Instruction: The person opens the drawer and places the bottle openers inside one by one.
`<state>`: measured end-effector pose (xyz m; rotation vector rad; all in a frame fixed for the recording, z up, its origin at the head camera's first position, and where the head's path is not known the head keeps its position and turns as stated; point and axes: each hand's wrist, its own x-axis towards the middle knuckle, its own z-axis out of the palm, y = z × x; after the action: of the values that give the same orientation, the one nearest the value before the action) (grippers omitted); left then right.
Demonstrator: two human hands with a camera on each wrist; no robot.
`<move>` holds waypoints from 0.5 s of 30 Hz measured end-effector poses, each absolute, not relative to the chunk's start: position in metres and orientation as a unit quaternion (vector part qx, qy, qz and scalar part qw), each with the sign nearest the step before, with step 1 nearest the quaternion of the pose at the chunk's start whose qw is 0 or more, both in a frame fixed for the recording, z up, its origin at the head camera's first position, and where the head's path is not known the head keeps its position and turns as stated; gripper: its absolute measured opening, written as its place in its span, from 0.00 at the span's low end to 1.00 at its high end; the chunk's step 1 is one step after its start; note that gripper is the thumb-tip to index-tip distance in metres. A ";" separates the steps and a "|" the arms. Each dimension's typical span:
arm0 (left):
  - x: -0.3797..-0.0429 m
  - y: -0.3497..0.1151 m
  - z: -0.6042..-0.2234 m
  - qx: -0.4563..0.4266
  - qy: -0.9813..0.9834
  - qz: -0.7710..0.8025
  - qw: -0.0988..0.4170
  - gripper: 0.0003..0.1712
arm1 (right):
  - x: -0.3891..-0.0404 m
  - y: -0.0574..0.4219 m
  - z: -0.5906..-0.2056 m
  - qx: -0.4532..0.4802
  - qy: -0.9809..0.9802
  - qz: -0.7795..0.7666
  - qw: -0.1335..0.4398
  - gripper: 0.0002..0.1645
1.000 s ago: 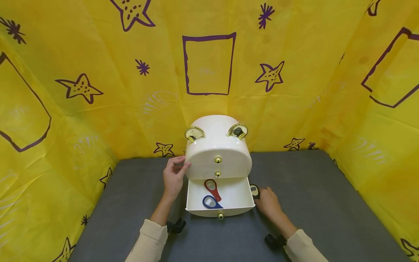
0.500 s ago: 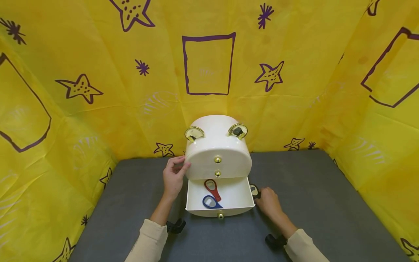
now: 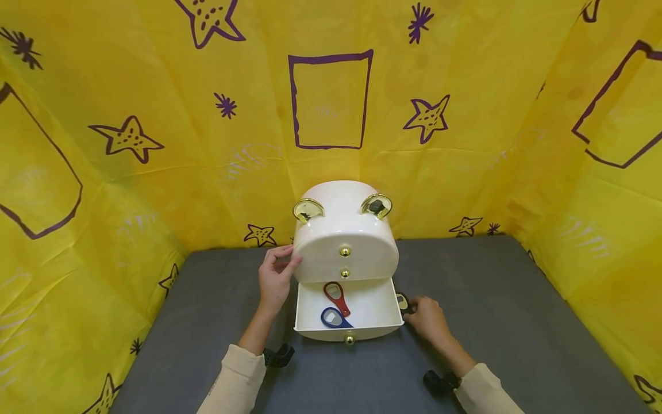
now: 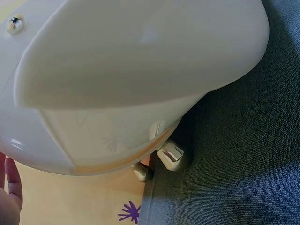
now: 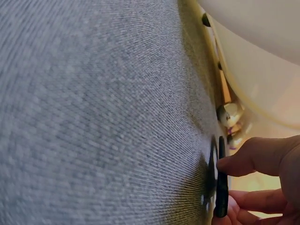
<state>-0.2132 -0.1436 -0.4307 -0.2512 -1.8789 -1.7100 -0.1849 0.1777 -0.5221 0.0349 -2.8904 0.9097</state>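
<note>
A white rounded drawer cabinet (image 3: 336, 204) with gold knobs stands on the grey table, its bottom drawer pulled out. Inside the drawer lie a red bottle opener (image 3: 337, 298) and a blue bottle opener (image 3: 333, 317). My left hand (image 3: 274, 282) touches the cabinet's left side with thumb and fingers; the left wrist view catches only part of that hand (image 4: 11, 192) at its lower left edge. Beside the drawer's right wall, my right hand (image 3: 428, 318) pinches a black bottle opener (image 3: 402, 302). From the right wrist, this black opener (image 5: 222, 183) appears edge-on between thumb and fingers, near the tabletop.
Two gold-rimmed ears (image 3: 308, 210) stick up from the cabinet top. Gold feet (image 4: 172, 155) carry the cabinet above the table (image 3: 222, 322). Yellow patterned cloth (image 3: 196, 144) encloses the back and both sides.
My right hand has shifted slightly to the right with the black bottle opener. The left hand, the cabinet and the openers in the drawer stay as they were.
</note>
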 end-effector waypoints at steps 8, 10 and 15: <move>-0.214 -0.144 -0.431 -0.095 -0.705 -0.640 0.292 0.13 | -0.184 0.181 -0.512 -0.002 -0.947 0.320 0.043 0.10; -0.217 -0.145 -0.437 -0.098 -0.704 -0.638 0.296 0.13 | -0.183 0.183 -0.509 0.002 -0.944 0.326 0.051 0.09; -0.219 -0.146 -0.440 -0.095 -0.700 -0.645 0.291 0.13 | -0.181 0.184 -0.504 0.008 -0.939 0.332 0.093 0.11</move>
<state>-0.2189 -0.1457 -0.4399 -0.2530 -1.8652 -1.7207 -0.1809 0.1841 -0.5035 0.0230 -2.7867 0.9859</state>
